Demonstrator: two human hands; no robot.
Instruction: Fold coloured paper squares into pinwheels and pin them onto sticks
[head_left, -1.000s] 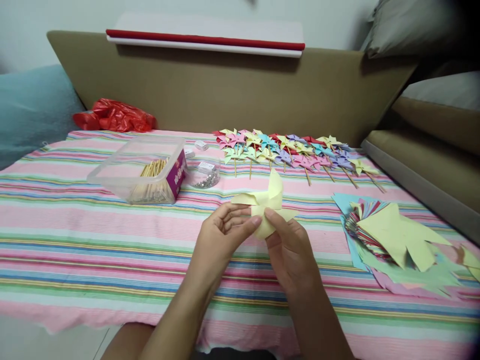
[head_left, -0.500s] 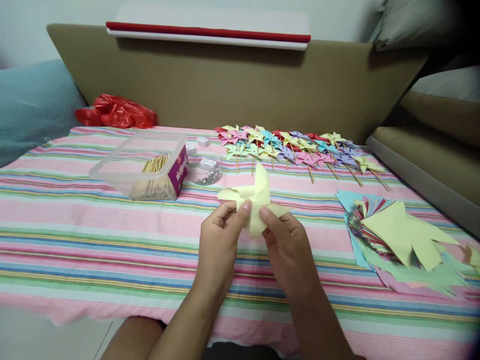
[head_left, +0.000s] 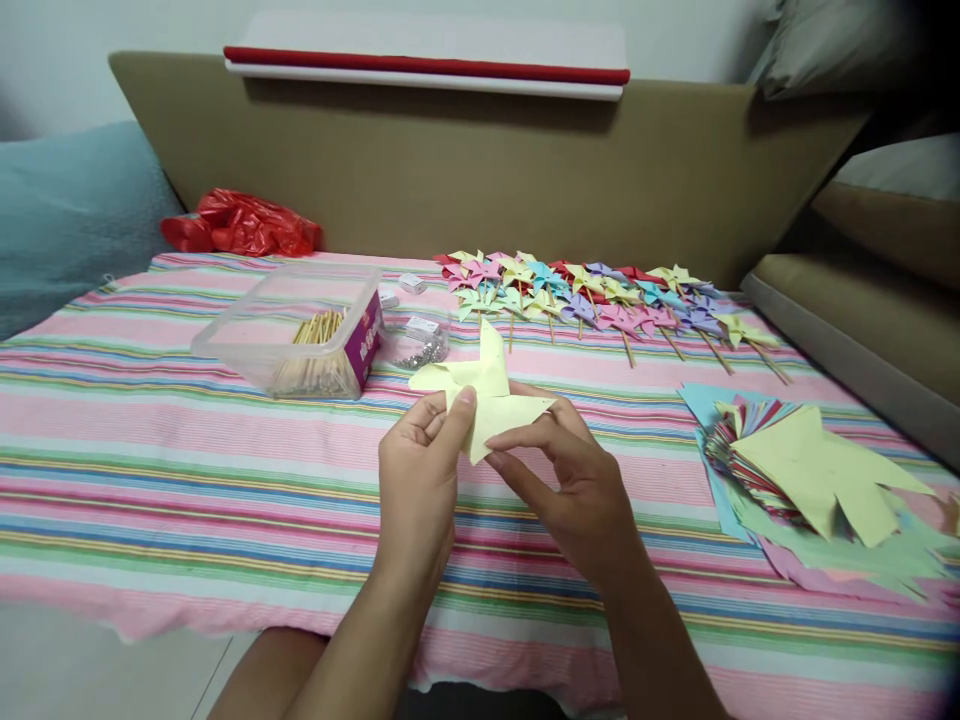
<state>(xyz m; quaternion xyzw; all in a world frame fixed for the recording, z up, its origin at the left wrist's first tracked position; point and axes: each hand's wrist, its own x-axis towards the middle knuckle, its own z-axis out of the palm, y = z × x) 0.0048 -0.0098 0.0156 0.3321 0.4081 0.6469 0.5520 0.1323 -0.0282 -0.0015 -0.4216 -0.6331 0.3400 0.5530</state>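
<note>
A pale yellow paper pinwheel (head_left: 491, 405), its blades partly folded, is held up in front of me above the striped cloth. My left hand (head_left: 427, 450) grips its left side, thumb on the front face and fingers curled behind. The thumb and index finger of my right hand (head_left: 566, 470) pinch the lower blade near its tip. Part of the right hand's fingers lies hidden behind the paper. No stick shows on this pinwheel.
A clear plastic box (head_left: 225, 335) of wooden sticks (head_left: 319, 355) stands left, beside a bag of small metal pieces (head_left: 424, 350). Finished pinwheels (head_left: 622, 315) lie at the back. Stacked cut paper (head_left: 817, 460) is on the right. A red plastic bag (head_left: 244, 225) sits at the back left.
My right hand has shifted from the pinwheel's right side to pinching its lower blade. The pinwheel and my left hand have moved slightly left.
</note>
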